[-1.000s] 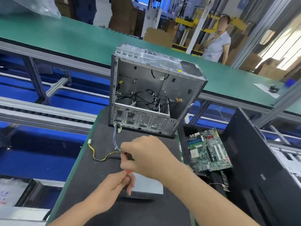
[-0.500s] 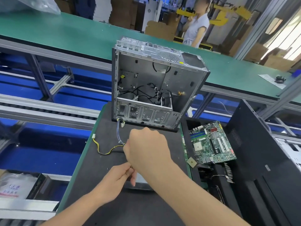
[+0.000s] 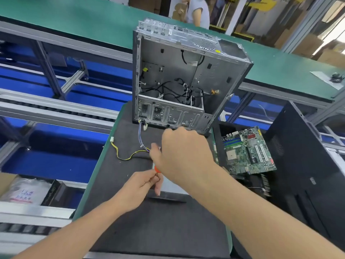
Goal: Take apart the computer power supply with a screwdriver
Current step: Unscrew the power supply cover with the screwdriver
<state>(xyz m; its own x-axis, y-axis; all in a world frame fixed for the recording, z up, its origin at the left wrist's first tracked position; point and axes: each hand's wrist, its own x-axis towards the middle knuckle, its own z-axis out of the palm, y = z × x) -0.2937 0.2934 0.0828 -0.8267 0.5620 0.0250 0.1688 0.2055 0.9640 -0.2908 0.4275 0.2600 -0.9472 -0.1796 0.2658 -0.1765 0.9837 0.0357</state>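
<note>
The grey power supply lies on a black mat, mostly hidden under my right hand. That hand arches over it with fingers curled down, gripping the box; its thumb sits by the yellow, black and blue cable bundle leading from the supply. My left hand pinches the orange-handled screwdriver at the supply's near left corner. Only a bit of the orange handle shows between the two hands; the tip is hidden.
An open, stripped computer case stands upright just behind my hands. A green motherboard and a black case panel are to the right. A green conveyor runs behind, with a person beyond it. A plastic bag lies low left.
Both hands stay at the power supply; the right hand has lifted slightly toward the case. The person in the background has walked left.
</note>
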